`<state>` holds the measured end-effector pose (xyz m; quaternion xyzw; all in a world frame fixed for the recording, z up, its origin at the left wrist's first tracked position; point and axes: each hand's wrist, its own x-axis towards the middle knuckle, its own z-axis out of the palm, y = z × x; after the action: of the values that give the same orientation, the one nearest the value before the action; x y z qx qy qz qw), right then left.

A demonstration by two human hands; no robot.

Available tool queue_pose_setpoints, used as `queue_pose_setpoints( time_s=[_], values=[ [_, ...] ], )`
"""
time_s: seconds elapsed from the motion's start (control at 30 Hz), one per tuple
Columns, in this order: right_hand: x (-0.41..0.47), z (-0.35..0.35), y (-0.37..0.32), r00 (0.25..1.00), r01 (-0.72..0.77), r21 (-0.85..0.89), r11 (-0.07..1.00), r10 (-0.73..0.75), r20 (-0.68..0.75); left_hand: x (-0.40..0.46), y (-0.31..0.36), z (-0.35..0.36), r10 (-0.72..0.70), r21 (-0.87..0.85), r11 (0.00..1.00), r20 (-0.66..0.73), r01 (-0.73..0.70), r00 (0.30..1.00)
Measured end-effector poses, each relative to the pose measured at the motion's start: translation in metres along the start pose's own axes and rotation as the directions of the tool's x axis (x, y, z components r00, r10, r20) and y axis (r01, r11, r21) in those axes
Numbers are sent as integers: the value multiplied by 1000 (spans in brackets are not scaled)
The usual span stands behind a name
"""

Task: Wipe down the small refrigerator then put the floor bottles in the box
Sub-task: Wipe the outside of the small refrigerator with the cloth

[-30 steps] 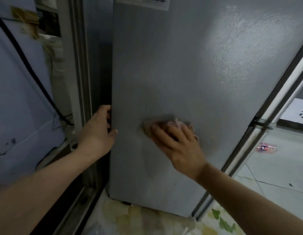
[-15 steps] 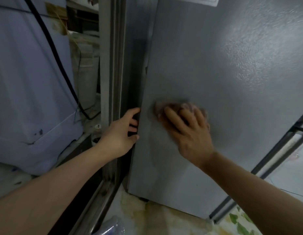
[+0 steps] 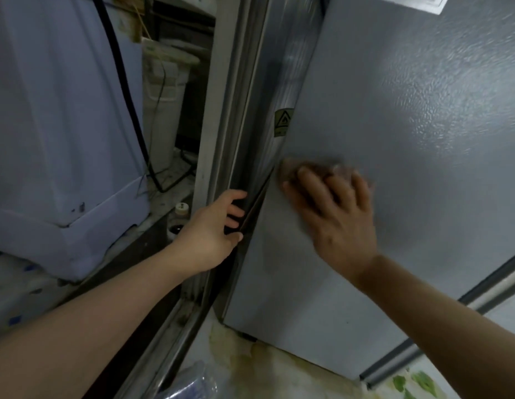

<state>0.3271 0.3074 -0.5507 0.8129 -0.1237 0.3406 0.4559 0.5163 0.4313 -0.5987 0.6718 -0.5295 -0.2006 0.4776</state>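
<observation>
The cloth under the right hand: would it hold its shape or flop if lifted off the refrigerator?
Probably floppy: the cloth lies bunched and flattened under the right hand, whose fingers are spread. Likely light, since flat pressure alone pins it against the upright refrigerator side. Released, it would probably drop.

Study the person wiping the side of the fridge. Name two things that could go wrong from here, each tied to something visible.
1. The left hand has its fingers in the narrow gap between the fridge and the metal frame; if the right hand pushing the cloth shifts the fridge, they might get pinched.
2. The small bottle stands just by the left wrist and could be knocked over.
</observation>
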Motion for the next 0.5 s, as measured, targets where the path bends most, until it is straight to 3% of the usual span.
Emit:
queue_pose_setpoints(
  time_s=[0.1,0.17,0.23,0.3,0.37,0.5],
  values=[
    [-20,0,-23,951,250,-9,968,-244,189,-5,-4,-1,8,35,999,-17,-7,1000],
    [-13,-5,-23,936,284,3,959,-278,214,-10,-6,-1,23,48,999,-28,-21,999],
    [8,-11,-12,970,199,-13,980,-195,146,-11,-9,0,32,50,998,-46,-29,998],
    [41,-10,4,1000,18,-23,1000,-17,21,-9,-13,1,27,40,999,-79,-24,997],
    [66,-5,12,989,-102,-27,994,99,-108,-6,-18,4,7,22,1000,-109,-5,994],
    [52,13,-15,984,-76,23,997,79,-158,-6,-31,6,9,2,1000,-158,-9,987]
  ],
)
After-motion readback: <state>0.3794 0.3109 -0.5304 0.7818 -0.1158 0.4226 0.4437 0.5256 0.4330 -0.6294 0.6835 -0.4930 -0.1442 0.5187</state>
